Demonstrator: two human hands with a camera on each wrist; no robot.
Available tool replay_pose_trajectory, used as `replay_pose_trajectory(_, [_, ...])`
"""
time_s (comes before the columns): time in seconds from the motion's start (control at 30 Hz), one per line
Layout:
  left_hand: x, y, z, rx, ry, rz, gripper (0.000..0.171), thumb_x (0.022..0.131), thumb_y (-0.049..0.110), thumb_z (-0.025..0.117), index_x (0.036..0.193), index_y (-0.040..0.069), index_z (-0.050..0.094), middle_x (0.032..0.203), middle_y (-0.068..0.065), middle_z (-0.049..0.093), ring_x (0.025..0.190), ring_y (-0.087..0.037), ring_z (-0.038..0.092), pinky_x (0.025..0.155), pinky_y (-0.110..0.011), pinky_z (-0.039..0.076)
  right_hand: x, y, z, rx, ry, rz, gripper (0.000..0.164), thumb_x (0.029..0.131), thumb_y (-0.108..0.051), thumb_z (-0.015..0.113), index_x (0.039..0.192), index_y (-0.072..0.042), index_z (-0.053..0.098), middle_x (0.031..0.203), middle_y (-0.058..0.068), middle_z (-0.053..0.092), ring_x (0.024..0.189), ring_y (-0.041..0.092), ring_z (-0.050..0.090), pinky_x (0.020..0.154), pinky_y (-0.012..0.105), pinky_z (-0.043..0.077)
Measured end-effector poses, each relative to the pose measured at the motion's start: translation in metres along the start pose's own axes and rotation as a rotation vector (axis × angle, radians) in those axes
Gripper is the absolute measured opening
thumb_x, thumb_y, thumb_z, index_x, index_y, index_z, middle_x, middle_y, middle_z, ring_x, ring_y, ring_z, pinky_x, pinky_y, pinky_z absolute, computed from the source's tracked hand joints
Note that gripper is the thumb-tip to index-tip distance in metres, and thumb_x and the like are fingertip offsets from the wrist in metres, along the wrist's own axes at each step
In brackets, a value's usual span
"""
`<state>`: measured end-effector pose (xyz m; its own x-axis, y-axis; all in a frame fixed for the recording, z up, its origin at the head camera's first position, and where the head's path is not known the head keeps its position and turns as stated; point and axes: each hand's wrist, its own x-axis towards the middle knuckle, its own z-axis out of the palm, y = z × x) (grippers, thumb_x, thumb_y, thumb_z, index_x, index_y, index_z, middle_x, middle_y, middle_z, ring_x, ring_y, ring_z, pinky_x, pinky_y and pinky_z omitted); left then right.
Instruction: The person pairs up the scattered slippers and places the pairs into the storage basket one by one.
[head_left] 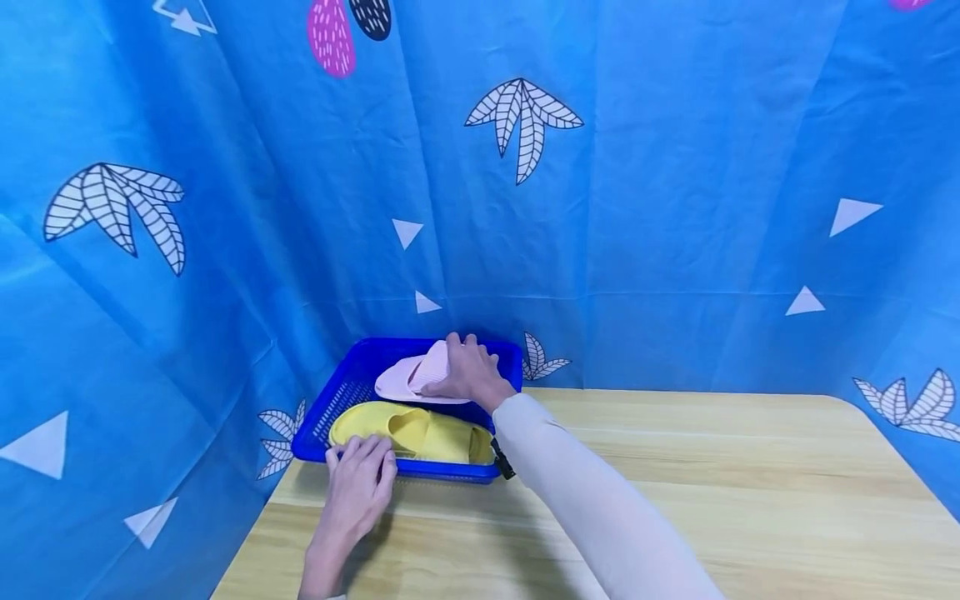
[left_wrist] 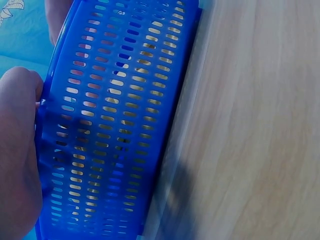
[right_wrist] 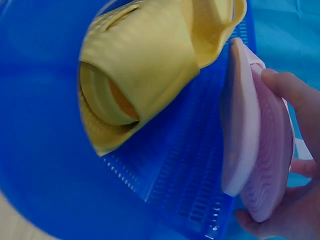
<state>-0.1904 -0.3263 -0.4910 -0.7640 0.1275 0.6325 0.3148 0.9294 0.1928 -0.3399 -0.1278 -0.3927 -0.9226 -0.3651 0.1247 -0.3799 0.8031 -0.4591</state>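
Observation:
A blue plastic basket (head_left: 457, 468) with slotted sides stands at the back left of the table. Over its near rim curl the fingers of my left hand (head_left: 358, 487); the left wrist view has this hand (left_wrist: 20, 155) along the rim, outside the slotted wall. Pale pink slippers (head_left: 400, 379), pressed together as a pair in the right wrist view, are in the far half of the basket. My right hand (head_left: 468, 372) grips them by one end, thumb and fingers on opposite sides (right_wrist: 270, 150). Yellow slippers (head_left: 444, 435) lie in the near half.
Light wood table (head_left: 712, 483) extends to the right of the basket and in front of it. Blue patterned cloth (head_left: 660, 250) hangs close behind and along the left side. A small black clip (head_left: 502, 459) shows at the basket's near right corner.

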Motion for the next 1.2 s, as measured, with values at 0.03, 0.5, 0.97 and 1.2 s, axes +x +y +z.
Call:
replay_pose_trajectory(0.03, [0.001,0.001,0.0,-0.003,-0.002,0.005,0.022,0.099,0.017,0.051,0.096,0.009,0.071,0.107,-0.012,0.073,0.098,-0.033,0.058,0.09,-0.058,0.029,0.0,0.001,0.0,0.006,-0.007,0.012,0.101,0.073,-0.067,0.083,0.146,-0.009,0.043,0.138,0.02,0.052,0.124,0.039,0.055,0.106,0.064,0.04])
replay_pose_trajectory(0.5, [0.003,0.005,0.001,-0.009,-0.014,0.007,0.023,0.099,0.02,0.052,0.099,0.01,0.072,0.106,-0.01,0.073,0.097,-0.032,0.058,0.09,-0.058,0.029,0.0,0.01,0.003,0.011,-0.182,0.078,0.096,0.082,-0.062,0.076,0.155,-0.011,0.04,0.154,0.024,0.04,0.138,0.044,0.044,0.112,0.064,0.034])
replay_pose_trajectory(0.97, [0.001,0.005,0.003,-0.011,-0.005,0.005,0.02,0.098,0.018,0.052,0.091,0.012,0.069,0.102,-0.009,0.072,0.094,-0.031,0.057,0.089,-0.058,0.029,-0.005,0.015,0.002,0.07,-0.249,0.092,0.084,0.086,-0.051,0.075,0.155,-0.016,0.041,0.15,0.021,0.044,0.136,0.043,0.043,0.112,0.064,0.033])
replay_pose_trajectory(1.2, [0.001,0.0,0.002,-0.016,-0.008,-0.005,0.021,0.098,0.019,0.053,0.097,0.009,0.072,0.106,-0.01,0.073,0.097,-0.032,0.058,0.09,-0.058,0.028,-0.005,0.015,0.002,0.076,-0.278,0.085,0.08,0.089,-0.049,0.075,0.155,-0.016,0.042,0.15,0.019,0.046,0.137,0.04,0.044,0.11,0.06,0.037])
